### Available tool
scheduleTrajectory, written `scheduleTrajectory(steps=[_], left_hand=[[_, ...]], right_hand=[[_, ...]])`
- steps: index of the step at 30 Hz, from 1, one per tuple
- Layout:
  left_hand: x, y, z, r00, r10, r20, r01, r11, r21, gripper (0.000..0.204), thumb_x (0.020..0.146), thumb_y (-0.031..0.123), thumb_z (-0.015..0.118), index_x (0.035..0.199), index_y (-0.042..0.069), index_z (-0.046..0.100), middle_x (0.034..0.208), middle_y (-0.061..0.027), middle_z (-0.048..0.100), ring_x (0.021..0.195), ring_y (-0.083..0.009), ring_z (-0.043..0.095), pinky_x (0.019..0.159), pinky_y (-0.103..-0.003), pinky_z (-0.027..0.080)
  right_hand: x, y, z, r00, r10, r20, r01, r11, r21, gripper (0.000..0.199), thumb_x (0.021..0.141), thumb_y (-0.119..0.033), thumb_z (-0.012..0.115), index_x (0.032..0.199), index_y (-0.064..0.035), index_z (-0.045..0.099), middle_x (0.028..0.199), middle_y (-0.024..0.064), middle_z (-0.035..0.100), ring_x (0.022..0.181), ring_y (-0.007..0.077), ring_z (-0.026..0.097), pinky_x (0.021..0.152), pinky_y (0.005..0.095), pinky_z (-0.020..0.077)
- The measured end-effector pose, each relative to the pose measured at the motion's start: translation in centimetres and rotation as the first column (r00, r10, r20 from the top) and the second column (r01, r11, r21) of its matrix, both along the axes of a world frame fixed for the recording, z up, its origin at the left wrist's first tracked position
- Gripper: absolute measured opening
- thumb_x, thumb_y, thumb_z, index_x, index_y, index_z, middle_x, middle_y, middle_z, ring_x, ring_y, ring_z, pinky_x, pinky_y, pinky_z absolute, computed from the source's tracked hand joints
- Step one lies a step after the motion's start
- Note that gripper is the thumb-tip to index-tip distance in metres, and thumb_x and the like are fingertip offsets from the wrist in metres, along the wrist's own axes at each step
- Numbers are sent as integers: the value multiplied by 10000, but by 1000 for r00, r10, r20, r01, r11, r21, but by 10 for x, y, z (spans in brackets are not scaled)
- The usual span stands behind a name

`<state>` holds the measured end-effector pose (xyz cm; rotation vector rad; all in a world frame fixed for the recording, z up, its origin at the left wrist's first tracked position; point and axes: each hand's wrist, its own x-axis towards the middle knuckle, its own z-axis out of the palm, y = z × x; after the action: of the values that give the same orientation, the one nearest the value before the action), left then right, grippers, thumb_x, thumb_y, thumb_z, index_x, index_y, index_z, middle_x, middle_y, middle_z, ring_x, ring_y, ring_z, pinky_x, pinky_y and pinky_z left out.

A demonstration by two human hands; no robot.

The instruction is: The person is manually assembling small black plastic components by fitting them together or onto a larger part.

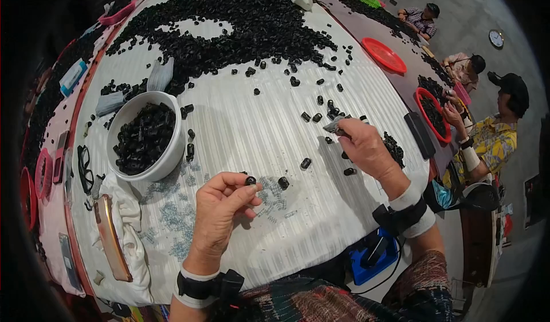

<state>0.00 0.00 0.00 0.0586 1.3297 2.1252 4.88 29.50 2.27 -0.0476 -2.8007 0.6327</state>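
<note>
My left hand is closed, with a small black plastic cylinder between thumb and forefinger. Just right of it, another black cylinder lies on the white ribbed table cover. Farther right, my right hand pinches a small grey piece whose kind I cannot make out. Several loose black parts lie around its fingertips. Small metal coil springs are scattered left of my left hand, and more springs lie beside its fingers.
A white bucket full of black parts stands at left. A wide heap of black parts spreads across the far side. Eyeglasses, a phone and white cloth lie at the left edge. Other people sit at the right-hand table with red trays.
</note>
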Motion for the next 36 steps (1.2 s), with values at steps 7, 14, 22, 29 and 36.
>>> scheduleTrajectory(steps=[7, 14, 22, 29, 36], left_hand=[[1, 1, 2, 1000, -3, 22, 4, 1000, -11, 148, 809, 21, 650, 937, -15, 585, 828, -124, 667, 660, -128, 646, 497, -200, 521], [0, 1, 0, 1000, -27, 0, 27, 1000, -2, 131, 823, 12, 621, 940, -2, 566, 849, -140, 655, 636, -132, 643, 478, -220, 527], [2, 1, -1, 999, -45, -28, 45, 998, 34, 185, 802, 56, 671, 952, -15, 590, 812, -77, 647, 700, -112, 637, 534, -194, 507], [2, -1, -3, 996, -69, -64, 72, 997, 40, 150, 817, 48, 637, 954, -3, 602, 829, -73, 655, 707, -116, 638, 549, -206, 491], [2, -2, -5, 992, -80, -96, 83, 996, 27, 138, 823, 47, 628, 949, -2, 601, 835, -72, 658, 703, -109, 635, 550, -203, 490]], right_hand=[[-9, -7, -16, 997, 63, -40, -53, 974, 220, 185, 708, 13, 578, 877, -13, 505, 769, 158, 532, 771, 348, 563, 645, 436, 466], [-4, -24, -16, 987, 9, -160, 30, 971, 238, 226, 699, 38, 567, 913, -15, 520, 810, 145, 525, 749, 330, 572, 631, 395, 484], [1, -105, 36, 929, 314, -195, -347, 923, -166, 245, 689, 109, 571, 915, 15, 554, 868, 137, 571, 753, 268, 606, 637, 310, 491], [1, -125, 33, 930, 318, -182, -362, 879, -312, 218, 707, 91, 622, 905, 20, 565, 870, 128, 592, 727, 212, 615, 624, 296, 503], [2, -131, 20, 932, 294, -209, -352, 870, -346, 201, 705, 94, 619, 887, 23, 572, 816, 106, 593, 704, 176, 603, 613, 273, 491]])
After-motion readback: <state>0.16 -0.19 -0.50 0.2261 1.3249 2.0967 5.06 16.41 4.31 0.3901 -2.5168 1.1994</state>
